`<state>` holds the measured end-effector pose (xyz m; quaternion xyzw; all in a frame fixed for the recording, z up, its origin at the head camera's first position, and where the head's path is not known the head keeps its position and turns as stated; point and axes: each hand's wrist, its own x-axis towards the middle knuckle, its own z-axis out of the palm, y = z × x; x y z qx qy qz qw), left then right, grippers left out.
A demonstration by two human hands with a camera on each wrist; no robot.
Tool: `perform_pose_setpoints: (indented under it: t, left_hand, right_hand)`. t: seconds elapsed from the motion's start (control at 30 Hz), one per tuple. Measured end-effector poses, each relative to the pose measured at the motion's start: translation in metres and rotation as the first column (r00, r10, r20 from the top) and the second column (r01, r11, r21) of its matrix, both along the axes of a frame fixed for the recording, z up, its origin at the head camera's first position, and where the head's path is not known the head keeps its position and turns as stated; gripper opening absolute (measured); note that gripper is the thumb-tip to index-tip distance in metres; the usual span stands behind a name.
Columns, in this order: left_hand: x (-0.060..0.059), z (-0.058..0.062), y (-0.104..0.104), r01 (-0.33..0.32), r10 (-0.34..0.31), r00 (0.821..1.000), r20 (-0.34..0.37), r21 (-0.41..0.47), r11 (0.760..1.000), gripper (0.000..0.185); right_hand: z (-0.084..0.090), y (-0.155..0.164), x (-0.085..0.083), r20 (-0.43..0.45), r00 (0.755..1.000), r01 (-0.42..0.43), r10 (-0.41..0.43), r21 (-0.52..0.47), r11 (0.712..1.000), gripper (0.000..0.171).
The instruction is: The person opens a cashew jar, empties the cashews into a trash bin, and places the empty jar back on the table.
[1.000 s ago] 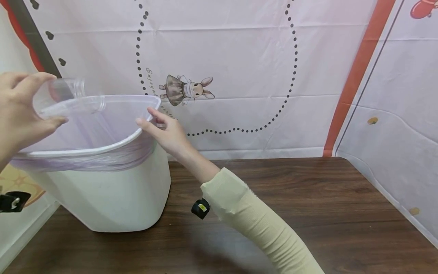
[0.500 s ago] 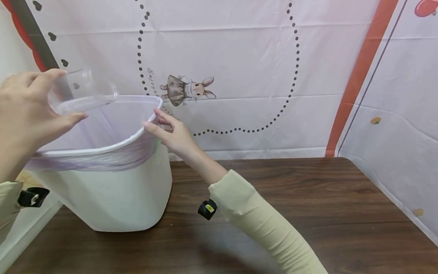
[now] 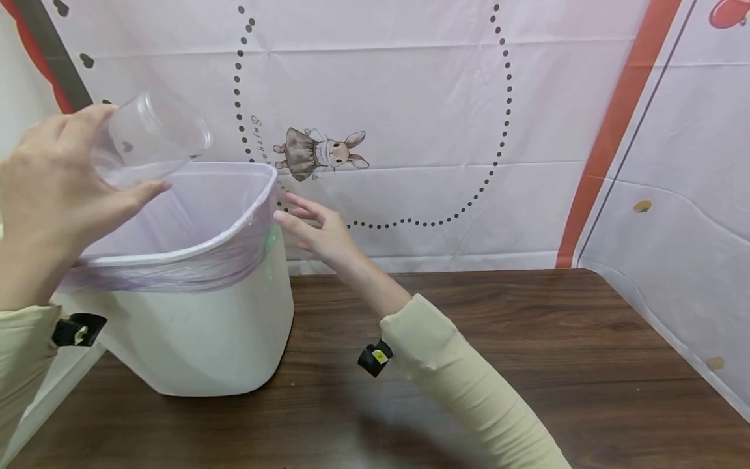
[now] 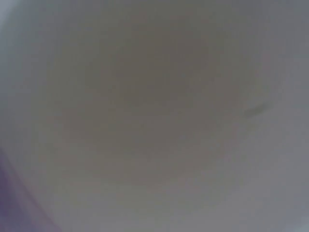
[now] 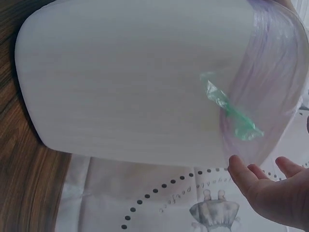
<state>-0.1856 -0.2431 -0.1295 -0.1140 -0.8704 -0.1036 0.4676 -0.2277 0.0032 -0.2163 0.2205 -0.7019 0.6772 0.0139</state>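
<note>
My left hand (image 3: 55,195) grips a clear plastic cup (image 3: 153,135), tipped on its side with its mouth pointing right, above the open top of a white waste bin (image 3: 205,332). The bin is lined with a pale purple bag (image 3: 176,270) folded over its rim. Beside the bin's right rim my right hand (image 3: 319,228) hovers with fingers straight, just clear of it. In the right wrist view those fingertips (image 5: 241,169) lie near the bag's edge and a green strip (image 5: 231,116) on the bin (image 5: 130,82). The left wrist view is a grey blur.
The bin stands at the left of a dark wooden table (image 3: 527,365). A printed cloth backdrop (image 3: 410,98) with a rabbit picture (image 3: 319,153) hangs behind, and more cloth lines the right side (image 3: 674,247). Black wrist straps (image 3: 375,357) sit on both cream sleeves.
My left hand has lifted the cup up and to the right, its mouth tilting upward. My right hand has let go of the bin's rim and drawn back to the right.
</note>
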Motion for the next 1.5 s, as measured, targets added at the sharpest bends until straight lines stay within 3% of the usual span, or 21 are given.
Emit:
perform_pose_setpoints:
  t: [0.23, 0.6, 0.9, 1.03, 1.13, 1.27, 1.43, 1.5]
  left_hand:
    - [-0.001, 0.001, 0.014, 0.084, -0.082, 0.988, -0.131, 0.012, 0.996, 0.076]
    - [-0.001, 0.004, 0.030, 0.096, -0.072, 0.978, -0.195, 0.115, 0.989, 0.079]
    - [0.002, 0.007, 0.043, 0.151, -0.118, 0.938, -0.326, 0.077, 0.985, 0.073]
    - [-0.004, 0.006, 0.044, 0.189, -0.120, 0.917, -0.381, 0.149, 0.971, 0.070]
    - [-0.010, 0.005, 0.043, 0.247, -0.163, 0.895, -0.415, 0.155, 0.957, 0.069]
    - [-0.013, 0.005, 0.045, 0.336, -0.260, 0.875, -0.409, 0.126, 0.933, 0.066]
    - [-0.010, 0.001, 0.054, 0.400, -0.329, 0.891, -0.312, 0.201, 0.894, 0.071]
    - [-0.008, 0.000, 0.060, 0.440, -0.371, 0.887, -0.273, 0.263, 0.859, 0.074]
  right_hand:
    - [-0.001, 0.016, 0.001, -0.004, 1.000, -0.014, 0.014, -0.004, 1.000, 0.049]
    - [-0.005, 0.034, -0.001, 0.015, 1.000, 0.003, -0.003, -0.005, 1.000, 0.047]
    - [-0.010, 0.049, -0.005, 0.034, 0.999, 0.016, -0.015, -0.044, 0.999, 0.046]
    - [-0.014, 0.053, -0.006, 0.053, 0.998, 0.022, -0.019, -0.051, 0.998, 0.047]
    - [-0.016, 0.057, -0.007, 0.058, 0.998, 0.020, -0.017, -0.055, 0.998, 0.047]
    - [-0.018, 0.062, -0.008, 0.068, 0.998, 0.023, -0.020, -0.052, 0.998, 0.047]
    - [-0.022, 0.068, -0.010, 0.086, 0.996, 0.029, -0.024, -0.054, 0.998, 0.047]
    - [-0.024, 0.071, -0.011, 0.093, 0.995, 0.032, -0.026, -0.062, 0.998, 0.047]
